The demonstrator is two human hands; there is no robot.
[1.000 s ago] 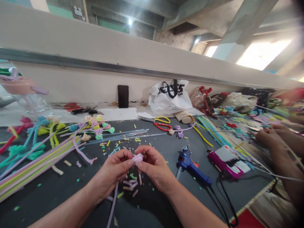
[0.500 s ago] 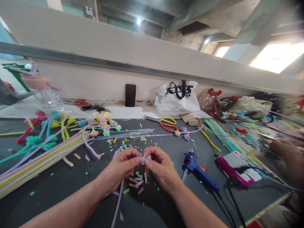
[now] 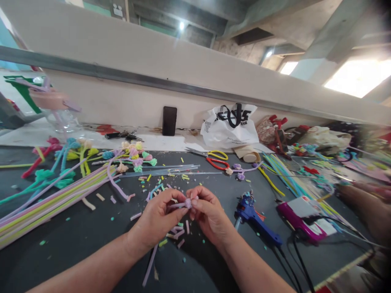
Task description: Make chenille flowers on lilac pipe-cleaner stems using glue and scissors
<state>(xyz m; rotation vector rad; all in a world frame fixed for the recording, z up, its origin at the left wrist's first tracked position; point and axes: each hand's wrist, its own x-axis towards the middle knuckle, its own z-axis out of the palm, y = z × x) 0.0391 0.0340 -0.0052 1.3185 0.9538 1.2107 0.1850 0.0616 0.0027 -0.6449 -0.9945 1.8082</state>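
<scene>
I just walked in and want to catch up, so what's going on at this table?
A person is working a lilac strip by hand: the left grip pinches its length and the right grip holds its bunched end. Small scraps lie on the table just beneath. The glue gun lies to the right, untouched, and the scissors lie open farther back. At far right, another person's hand shows, blurred.

Bright glare is made by a window (image 3: 357, 79), upper right, and a lamp (image 3: 182, 25), top middle. Shadow is cast on the counter (image 3: 76, 228), lower middle. The right edge is blurred.
</scene>
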